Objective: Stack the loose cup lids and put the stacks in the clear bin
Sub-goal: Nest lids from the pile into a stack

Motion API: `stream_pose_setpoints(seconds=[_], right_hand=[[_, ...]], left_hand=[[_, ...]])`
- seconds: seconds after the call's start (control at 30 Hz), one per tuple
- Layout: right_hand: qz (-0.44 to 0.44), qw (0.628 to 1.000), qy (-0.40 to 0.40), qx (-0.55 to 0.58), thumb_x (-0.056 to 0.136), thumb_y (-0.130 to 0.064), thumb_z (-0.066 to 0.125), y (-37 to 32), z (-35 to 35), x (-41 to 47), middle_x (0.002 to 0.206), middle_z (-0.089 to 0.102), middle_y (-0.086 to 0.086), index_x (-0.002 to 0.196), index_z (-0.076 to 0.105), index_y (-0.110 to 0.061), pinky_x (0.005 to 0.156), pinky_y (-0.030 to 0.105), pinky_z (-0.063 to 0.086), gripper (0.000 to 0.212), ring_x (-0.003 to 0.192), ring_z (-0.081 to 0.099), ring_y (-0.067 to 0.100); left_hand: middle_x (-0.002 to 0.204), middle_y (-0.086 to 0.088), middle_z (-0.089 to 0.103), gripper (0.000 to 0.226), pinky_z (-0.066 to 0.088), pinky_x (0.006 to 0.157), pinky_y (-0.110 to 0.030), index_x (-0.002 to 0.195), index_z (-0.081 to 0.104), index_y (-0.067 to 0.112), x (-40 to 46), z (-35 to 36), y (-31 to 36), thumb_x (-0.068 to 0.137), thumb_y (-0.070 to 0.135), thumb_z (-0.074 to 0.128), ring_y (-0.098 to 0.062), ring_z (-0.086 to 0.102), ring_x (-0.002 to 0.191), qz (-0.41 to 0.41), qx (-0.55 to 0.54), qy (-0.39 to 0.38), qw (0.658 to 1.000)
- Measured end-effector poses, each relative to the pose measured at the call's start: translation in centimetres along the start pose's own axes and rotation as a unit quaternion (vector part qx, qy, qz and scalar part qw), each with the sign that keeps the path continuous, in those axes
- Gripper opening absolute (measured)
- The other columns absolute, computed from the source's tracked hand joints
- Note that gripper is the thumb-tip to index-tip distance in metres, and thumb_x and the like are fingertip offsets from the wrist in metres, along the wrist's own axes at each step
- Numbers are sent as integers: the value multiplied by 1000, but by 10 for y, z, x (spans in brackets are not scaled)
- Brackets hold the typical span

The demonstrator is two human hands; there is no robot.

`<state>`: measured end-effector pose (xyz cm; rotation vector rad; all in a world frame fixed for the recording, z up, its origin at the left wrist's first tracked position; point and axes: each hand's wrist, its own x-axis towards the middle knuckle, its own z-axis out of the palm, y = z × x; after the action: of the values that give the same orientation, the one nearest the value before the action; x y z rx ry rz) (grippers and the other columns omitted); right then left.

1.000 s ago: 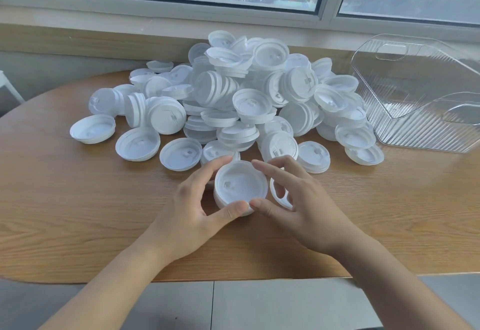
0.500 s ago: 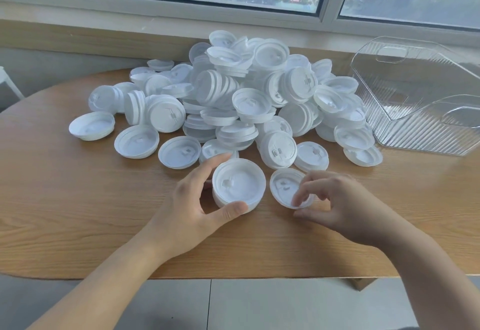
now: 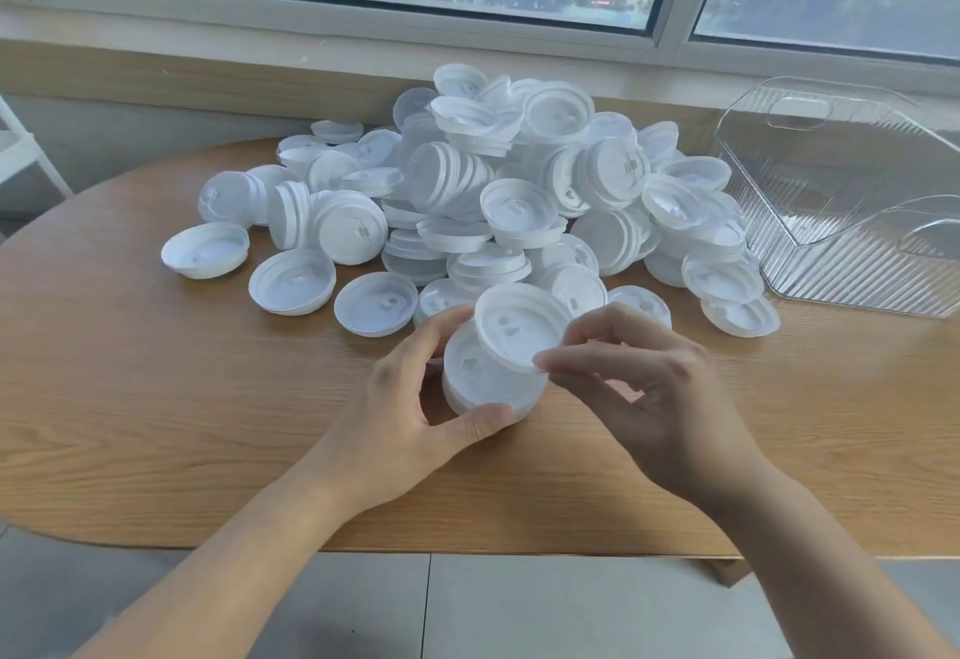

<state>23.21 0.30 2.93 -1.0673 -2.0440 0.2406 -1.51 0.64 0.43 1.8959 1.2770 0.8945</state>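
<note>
A person's right hand point(image 3: 670, 398), empty half a second ago as it reached for a single lid on the tabletop point(image 3: 156, 424), now pinches that loose lid point(image 3: 519, 326) by its rim and tilts it over the short stack point(image 3: 488, 388), which the left hand point(image 3: 410, 414) grips between thumb and fingers near the tabletop's front edge. The lid is not yet nested. The heap of lids point(image 3: 493, 191) lies at 12 o'clock; the clear bin point(image 3: 857, 201) at 2 o'clock looks empty, so binning seems some way off.
</note>
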Motion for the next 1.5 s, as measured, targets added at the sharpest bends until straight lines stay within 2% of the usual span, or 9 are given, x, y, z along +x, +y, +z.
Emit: stream_pose_setpoints(seconds=[0.1, 0.23, 0.4, 0.57, 0.83, 0.97, 1.1, 1.2, 1.5], right_hand=[[-23, 999, -27, -4, 98, -25, 72, -1, 11, 1, 101, 65, -11, 104, 83, -24, 72, 28, 47, 13, 83, 61, 11], [-41, 997, -57, -24, 98, -30, 72, 0, 13, 1, 106, 62, -14, 108, 82, -28, 78, 25, 45, 14, 87, 55, 12], [71, 995, -66, -11, 94, -63, 60, -2, 10, 2, 129, 48, -17, 148, 57, -34, 101, 19, 41, 61, 118, 51, 7], [115, 987, -114, -26, 95, -72, 47, 4, 18, 0, 134, 42, -22, 155, 46, -35, 106, 28, 43, 71, 123, 47, 0], [116, 985, -130, -13, 95, -71, 48, 9, 19, -1, 130, 45, -21, 153, 50, -33, 102, 17, 38, 69, 118, 48, -1], [156, 987, -29, 12, 95, -64, 59, 19, 18, 3, 127, 51, -19, 147, 55, -35, 95, 10, 38, 61, 111, 53, 4], [211, 973, 28, -91, 86, -50, 79, 45, 17, 14, 145, 49, -11, 149, 52, -32, 116, 35, 36, 71, 134, 44, 14], [222, 964, -26, -142, 79, -55, 84, 58, 22, 21, 158, 42, -8, 156, 41, -36, 116, 36, 24, 90, 144, 35, 20], [187, 970, 2, -153, 71, -50, 90, 64, 25, 22, 144, 54, -10, 153, 45, -34, 107, 37, 32, 95, 135, 44, 18]], left_hand=[[137, 39, 55, 91, 37, 99, -2, 151, 36, 52, 0, 1, -4, 73, 67, 79, 16, 50, 127, 7, -7, 8, 1000], [137, 42, 48, 99, 31, 95, 4, 155, 34, 46, -1, 1, -5, 71, 66, 81, 24, 45, 125, 9, -8, 12, 1000], [141, 38, 51, 93, 32, 100, 1, 156, 32, 51, -1, 0, -6, 77, 74, 75, 16, 47, 132, 24, -29, 7, 999], [148, 31, 52, 79, 36, 100, -1, 154, 40, 48, -1, 0, -5, 83, 67, 68, 14, 48, 132, 20, -13, 7, 1000], [142, 39, 47, 80, 30, 98, 4, 155, 39, 45, 0, 1, -3, 84, 59, 72, 23, 40, 132, 28, 0, 11, 1000], [143, 48, 41, 87, 43, 85, -3, 156, 35, 48, -1, 1, -4, 80, 65, 73, 20, 46, 127, 29, 0, 2, 1000], [144, 43, 43, 96, 32, 96, 3, 157, 33, 46, -1, 3, -3, 75, 65, 78, 27, 39, 128, 23, 5, 5, 1000], [140, 44, 48, 94, 27, 96, 6, 156, 36, 47, 0, 4, -3, 74, 63, 79, 26, 41, 128, 20, 11, 9, 1000], [134, 45, 50, 91, 34, 97, 1, 151, 37, 52, 3, 3, -7, 71, 67, 79, 15, 52, 123, 19, 6, 30, 999]])
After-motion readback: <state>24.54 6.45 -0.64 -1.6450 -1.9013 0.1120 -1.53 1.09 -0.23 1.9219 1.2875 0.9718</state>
